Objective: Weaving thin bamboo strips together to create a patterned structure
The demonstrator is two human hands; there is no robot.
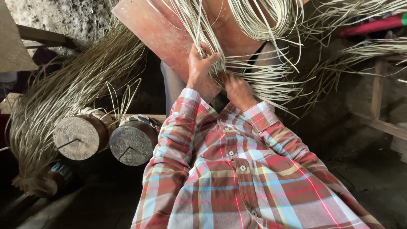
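Note:
A bundle of pale thin straw strands (258,80) fans out over a reddish wooden board (157,34) resting on my lap. My left hand (200,64) presses on the board's edge, its fingers curled around a cluster of strands. Just to its right and slightly lower, my right hand (237,90) has its fingers buried in the strands, pinching them where they cross. More strands (271,15) hang in loops above the hands. The sleeves and front of my plaid shirt (237,169) fill the lower middle of the view.
Two round wooden blocks (79,136) (133,142) with woven work around their sides stand at the left. A long sheaf of straw (63,93) drapes over them. Wooden rails (381,123) and more straw (364,55) lie at the right, with a red object (373,25) above.

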